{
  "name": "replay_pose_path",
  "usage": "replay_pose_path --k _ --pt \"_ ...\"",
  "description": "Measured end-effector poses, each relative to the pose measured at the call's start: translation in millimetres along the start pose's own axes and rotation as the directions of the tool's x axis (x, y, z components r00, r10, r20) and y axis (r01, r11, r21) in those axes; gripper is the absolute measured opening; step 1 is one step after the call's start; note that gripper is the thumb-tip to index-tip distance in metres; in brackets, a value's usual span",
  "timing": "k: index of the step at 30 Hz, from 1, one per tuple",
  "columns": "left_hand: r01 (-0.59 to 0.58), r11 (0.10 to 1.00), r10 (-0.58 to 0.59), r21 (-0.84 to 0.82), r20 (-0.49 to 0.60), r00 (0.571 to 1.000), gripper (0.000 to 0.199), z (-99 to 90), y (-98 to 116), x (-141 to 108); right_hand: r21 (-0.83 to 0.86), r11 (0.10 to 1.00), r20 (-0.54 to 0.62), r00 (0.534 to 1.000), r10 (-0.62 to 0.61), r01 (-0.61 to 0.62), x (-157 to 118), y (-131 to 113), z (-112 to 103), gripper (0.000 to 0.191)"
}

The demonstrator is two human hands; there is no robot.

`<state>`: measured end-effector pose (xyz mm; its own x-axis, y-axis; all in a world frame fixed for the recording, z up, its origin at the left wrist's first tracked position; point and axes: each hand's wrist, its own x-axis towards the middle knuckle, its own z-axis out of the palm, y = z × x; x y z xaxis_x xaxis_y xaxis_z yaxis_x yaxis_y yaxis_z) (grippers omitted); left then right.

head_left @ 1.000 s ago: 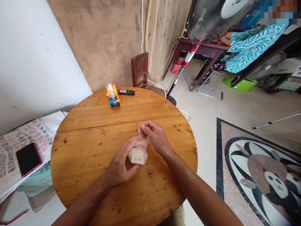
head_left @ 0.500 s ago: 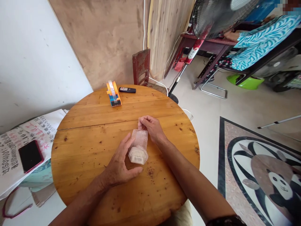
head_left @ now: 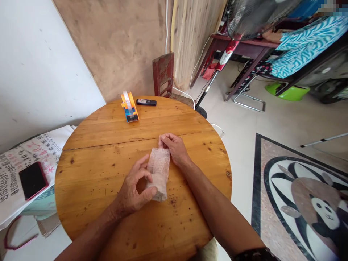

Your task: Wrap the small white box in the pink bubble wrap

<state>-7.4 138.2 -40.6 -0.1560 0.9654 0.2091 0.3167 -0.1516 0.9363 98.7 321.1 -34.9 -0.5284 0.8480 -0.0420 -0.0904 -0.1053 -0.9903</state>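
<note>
In the centre of the frame, a small bubble-wrapped packet (head_left: pixel 159 163) lies on the round wooden table (head_left: pixel 95 181), its long side running up the picture. The left hand (head_left: pixel 137 186) is on the packet's lower-left side, half curled, thumb and forefinger spread apart at the wrap without a firm grip. The right hand (head_left: pixel 175 148) is beside the upper end, thumb and fingertips pinched together; whether they hold an edge of the wrap cannot be told.

The packet looks light, soft and springy outside, with a firmer block likely in the thicker lower end. The flat upper part would probably crumple or slide, so the lower end seems the better hold, pressed gently from both sides.

Toward the upper left are an orange-and-blue tape dispenser (head_left: pixel 129 107) and a dark handheld device (head_left: pixel 146 102).
</note>
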Motion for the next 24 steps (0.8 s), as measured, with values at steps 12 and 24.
replay_pose_path --k 12,24 --pt "0.219 0.917 -0.249 -0.334 -0.050 0.967 0.020 1.3 3 8 -0.012 1.000 -0.023 0.999 -0.027 0.027 -3 -7 2 0.033" --pt "0.319 0.900 -0.343 -0.298 -0.033 0.939 0.043 -8.8 -5 66 -0.042 0.998 0.017 0.999 -0.049 0.050 3 -7 0 0.030"
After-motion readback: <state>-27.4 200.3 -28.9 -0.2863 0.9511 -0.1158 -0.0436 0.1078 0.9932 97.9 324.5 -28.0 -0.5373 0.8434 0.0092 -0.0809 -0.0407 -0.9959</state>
